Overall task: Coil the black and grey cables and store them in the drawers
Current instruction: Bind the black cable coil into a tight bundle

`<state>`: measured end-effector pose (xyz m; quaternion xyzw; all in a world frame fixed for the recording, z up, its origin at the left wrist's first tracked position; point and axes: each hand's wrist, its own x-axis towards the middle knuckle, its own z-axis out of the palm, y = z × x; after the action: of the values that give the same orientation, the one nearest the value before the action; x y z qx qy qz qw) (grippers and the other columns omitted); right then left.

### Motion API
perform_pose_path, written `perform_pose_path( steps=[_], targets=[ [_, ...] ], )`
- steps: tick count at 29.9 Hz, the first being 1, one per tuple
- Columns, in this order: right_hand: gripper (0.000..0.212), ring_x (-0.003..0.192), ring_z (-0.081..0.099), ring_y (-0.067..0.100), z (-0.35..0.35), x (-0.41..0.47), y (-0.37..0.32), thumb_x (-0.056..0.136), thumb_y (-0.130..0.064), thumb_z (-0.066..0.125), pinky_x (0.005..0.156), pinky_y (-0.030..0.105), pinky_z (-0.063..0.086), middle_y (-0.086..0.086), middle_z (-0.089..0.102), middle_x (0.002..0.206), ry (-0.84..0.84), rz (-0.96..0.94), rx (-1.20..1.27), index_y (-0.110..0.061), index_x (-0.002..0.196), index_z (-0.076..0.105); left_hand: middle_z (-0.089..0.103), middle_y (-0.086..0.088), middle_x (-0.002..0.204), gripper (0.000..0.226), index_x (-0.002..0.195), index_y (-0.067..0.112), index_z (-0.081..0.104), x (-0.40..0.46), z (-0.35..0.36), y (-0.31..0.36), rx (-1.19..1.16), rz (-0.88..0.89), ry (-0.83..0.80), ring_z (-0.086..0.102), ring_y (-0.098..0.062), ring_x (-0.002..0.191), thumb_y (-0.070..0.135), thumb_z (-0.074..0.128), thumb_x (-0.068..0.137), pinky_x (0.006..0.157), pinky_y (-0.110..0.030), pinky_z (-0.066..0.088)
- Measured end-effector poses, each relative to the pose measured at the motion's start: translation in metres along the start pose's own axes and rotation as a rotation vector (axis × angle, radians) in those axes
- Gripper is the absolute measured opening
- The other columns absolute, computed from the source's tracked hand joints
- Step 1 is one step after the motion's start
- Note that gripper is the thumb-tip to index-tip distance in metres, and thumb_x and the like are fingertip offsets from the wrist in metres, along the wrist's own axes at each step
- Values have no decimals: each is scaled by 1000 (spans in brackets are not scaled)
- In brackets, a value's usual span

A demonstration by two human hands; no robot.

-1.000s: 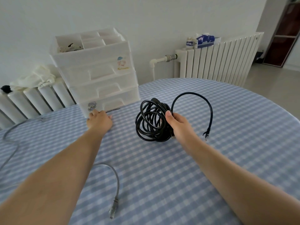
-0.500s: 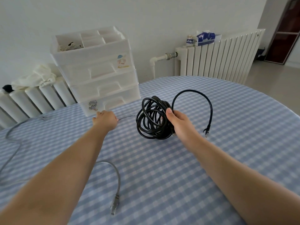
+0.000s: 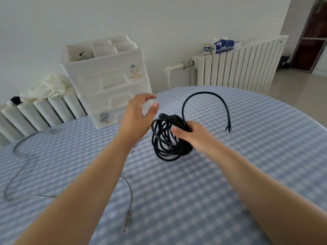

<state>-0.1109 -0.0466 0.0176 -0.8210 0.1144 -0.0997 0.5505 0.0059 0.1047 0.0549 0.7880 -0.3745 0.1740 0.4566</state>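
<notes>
A white plastic drawer unit (image 3: 108, 85) stands at the far edge of the table (image 3: 247, 156). It has drawers stacked one on top of the other, and all of them look closed. Two have little cartoon stickers. On top is an open tray (image 3: 99, 50) split into small boxes. One box holds a small tangle of white and black things, too small to tell what they are.

The right hand (image 3: 191, 133) grips the black cable (image 3: 168, 138), wound into a round bunch of smooth, shiny loops, just above the table. Its fingers curl round the bunch. One loose end arches up and hangs down with a plug.

The left hand (image 3: 136, 114) is lifted in front of the drawers, fingers spread and holding nothing.

The grey cable (image 3: 23, 163) lies loose and wiggly on the blue and white checked tablecloth.
</notes>
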Motion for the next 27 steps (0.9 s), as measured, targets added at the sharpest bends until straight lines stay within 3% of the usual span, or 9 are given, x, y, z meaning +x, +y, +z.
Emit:
perform_pose_path(
  steps=[2,4,5,7,8,11,16,22,27],
  targets=[
    [37,82,68,13,-5,-2,-6,80,-51,70,73,26,52,-1,71,87,-135,-31,-101,-17,94,66,59,14,119,22,114,26,60,-1,-6,42,-54,218,-167,48,-1,114,35,55,94,98,-12,33],
    [28,85,67,7,-11,-6,-10,82,-36,73,80,26,52,-3,70,89,-258,-69,-134,-15,99,66,58,9,130,35,119,26,59,-4,-1,63,100,356,-467,43,-5,128,46,57,90,105,-19,30],
    [23,80,64,1,-13,-9,-13,84,-29,73,75,21,50,-4,68,87,-315,-91,-137,-15,99,65,56,7,135,47,123,25,58,-4,1,64,242,393,-598,38,-8,134,54,56,87,109,-25,28],
    [25,77,59,2,-16,-14,-17,85,-23,72,70,24,51,5,65,88,-385,-131,-156,-8,102,62,57,7,134,62,127,25,56,-2,2,59,381,333,-763,39,-8,134,65,56,80,109,-30,29],
    [30,82,60,8,-17,-14,-17,84,-23,73,77,32,52,7,64,91,-386,-143,-161,-7,105,61,58,10,130,61,127,26,56,-1,-3,56,332,247,-798,45,-4,127,63,61,79,106,-26,33],
    [24,92,66,13,-24,-12,-19,83,-19,73,87,32,52,3,68,96,-335,-154,-64,-15,105,62,56,22,125,56,125,36,54,1,-19,48,15,21,-809,49,10,116,50,73,75,96,-9,35],
    [13,61,55,-1,-25,-11,-20,83,-14,72,60,14,42,-17,58,63,-233,-229,7,-20,83,61,43,15,134,79,133,47,39,-8,-23,36,-172,-90,-737,39,3,130,57,75,63,98,-17,40],
    [17,76,65,19,-16,-9,-18,83,-10,73,80,45,54,2,66,78,-157,-222,278,-11,98,66,49,8,131,73,129,41,47,-9,-36,39,-335,-136,-636,56,-2,116,42,79,64,94,-24,49],
    [13,69,65,16,-18,-8,-16,86,-6,68,70,33,55,-6,64,69,-170,-204,377,-15,95,66,51,-3,131,85,143,36,33,-14,-40,35,-318,-148,-664,62,-12,110,22,79,72,96,-30,51]
  ],
)
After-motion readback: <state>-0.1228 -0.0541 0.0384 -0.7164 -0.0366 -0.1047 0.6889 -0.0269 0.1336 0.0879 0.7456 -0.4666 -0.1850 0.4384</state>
